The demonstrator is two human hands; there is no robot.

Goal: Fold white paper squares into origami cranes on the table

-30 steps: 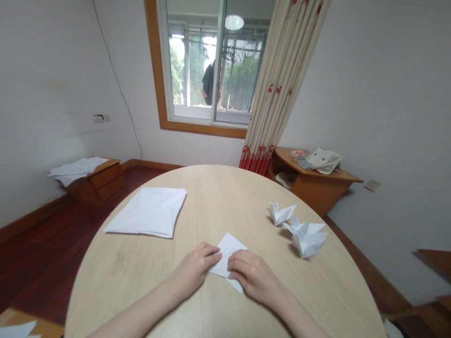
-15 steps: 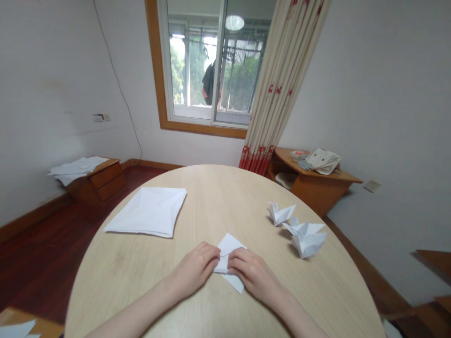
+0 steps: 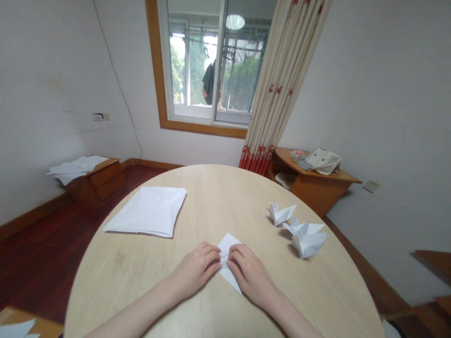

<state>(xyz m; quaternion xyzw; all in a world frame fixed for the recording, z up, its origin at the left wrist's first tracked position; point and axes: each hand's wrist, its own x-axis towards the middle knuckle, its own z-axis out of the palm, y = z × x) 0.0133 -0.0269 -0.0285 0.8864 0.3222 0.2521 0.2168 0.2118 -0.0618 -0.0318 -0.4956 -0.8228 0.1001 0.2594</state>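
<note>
A small white sheet of folded paper lies near the front middle of the round table. Its upper corner points away from me and a lower corner sticks out toward me. My left hand pinches its left side with bent fingers. On the right side, my right hand grips the paper with thumb and fingers closed. The fingertips of both hands are close together and hide much of the folds. Several folded paper birds sit to the right, apart from my hands.
A stack of white paper squares lies at the table's left. Beyond the table stand a low wooden cabinet with papers on top and, at right, a corner shelf holding a cloth bag. A curtain hangs beside the window.
My right hand has shifted slightly on the paper, its fingertips nearer the middle. A flap has folded inward, so less of the paper's middle shows. The birds and stack stay put.
</note>
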